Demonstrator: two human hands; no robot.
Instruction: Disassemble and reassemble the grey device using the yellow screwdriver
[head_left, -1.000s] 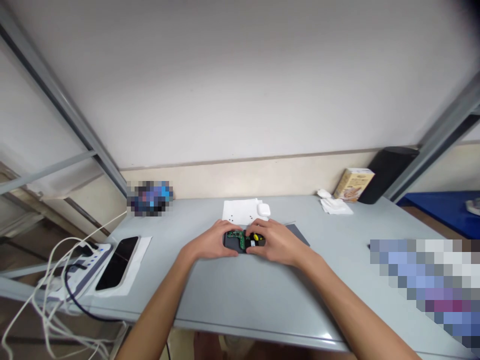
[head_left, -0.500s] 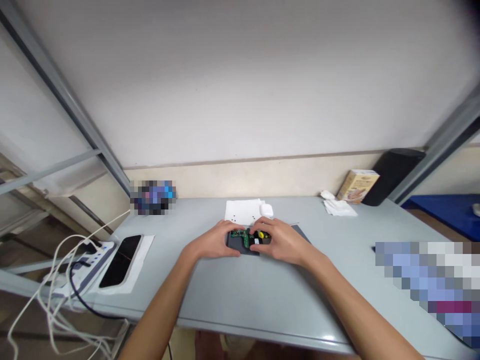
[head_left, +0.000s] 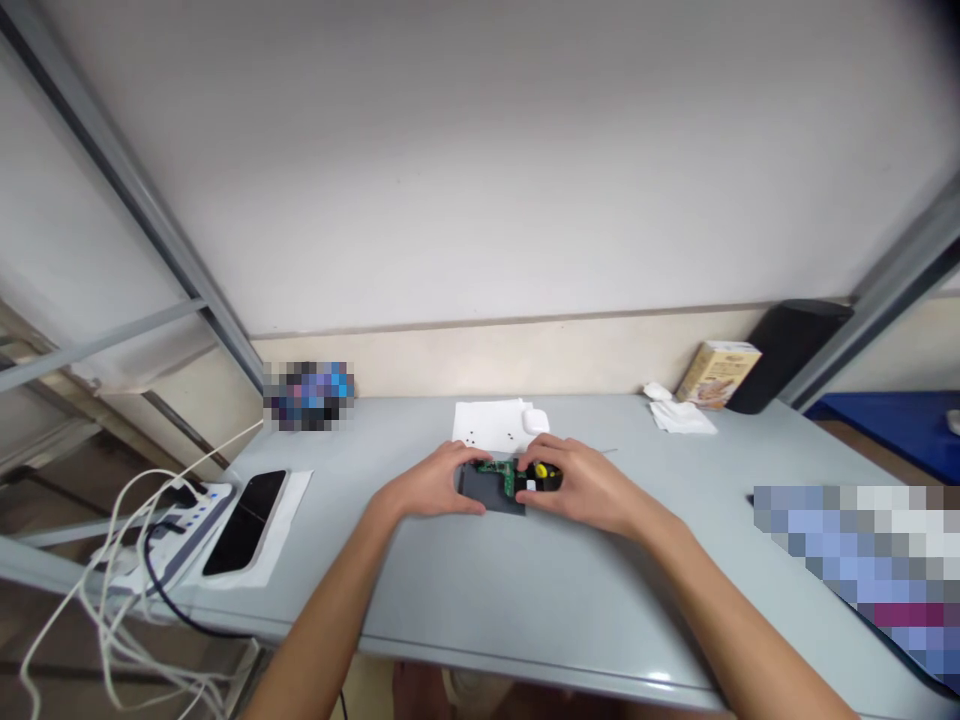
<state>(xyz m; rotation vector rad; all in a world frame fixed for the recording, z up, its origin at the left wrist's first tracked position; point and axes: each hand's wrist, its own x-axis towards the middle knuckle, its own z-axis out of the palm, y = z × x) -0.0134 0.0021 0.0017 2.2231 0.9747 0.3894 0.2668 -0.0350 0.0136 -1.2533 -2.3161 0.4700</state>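
Note:
A green circuit board [head_left: 509, 478] with black and yellow parts lies over a dark flat pad [head_left: 487, 490] at the middle of the grey table. My right hand [head_left: 581, 483] grips the black part with a yellow piece [head_left: 543, 470] at the board's right end, thumb in front and fingers behind. On the left, my left hand [head_left: 439, 480] has thumb and fingers apart around the pad's left edge; its fingertips are at the back by the board's left end. Behind the hands, a white sheet [head_left: 487, 420] bears several tiny dark pieces and a white rounded case [head_left: 535, 421].
A phone [head_left: 246, 522] lies on white paper at the left, beside a power strip [head_left: 176, 535] with tangled cables. Back right are crumpled tissue [head_left: 682, 417], a yellow box [head_left: 718, 376] and a black cylinder [head_left: 787, 350]. Blurred items sit back left and far right.
My right hand has moved right with the board and its black part, baring more of the pad on the left. My left hand has hardly moved. The whole view has shifted slightly.

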